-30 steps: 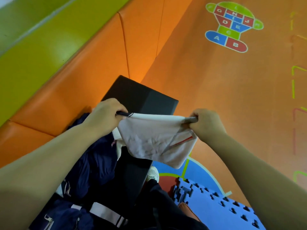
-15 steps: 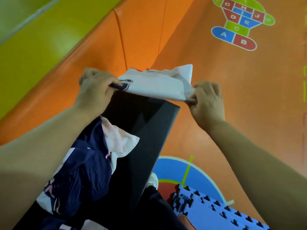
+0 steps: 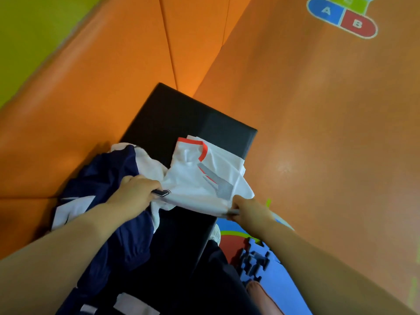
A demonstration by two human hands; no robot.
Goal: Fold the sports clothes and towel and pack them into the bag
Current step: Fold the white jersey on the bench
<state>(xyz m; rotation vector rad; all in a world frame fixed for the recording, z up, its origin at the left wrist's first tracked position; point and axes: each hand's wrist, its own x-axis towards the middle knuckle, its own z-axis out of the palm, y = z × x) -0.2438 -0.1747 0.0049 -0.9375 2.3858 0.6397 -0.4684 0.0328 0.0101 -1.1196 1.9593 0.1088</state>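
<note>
Both hands [image 3: 136, 194] pinch red-trimmed white shirt [image 3: 204, 178].

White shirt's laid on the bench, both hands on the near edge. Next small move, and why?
Probably let go and smooth it flat: the white shirt lies wrinkled on the black bench, left hand and right hand gripping its near edge, with one side against the navy garment.

Left hand [image 3: 134, 193]: bare; no glove, ring or watch visible
Right hand [image 3: 251, 211]: bare; forearm unsleeved
Forearms: both uncovered to the frame edge
Legwear: dark trousers [image 3: 218, 280], beside the right forearm
Footwear: white shoe [image 3: 216, 234], just above the trousers
</note>
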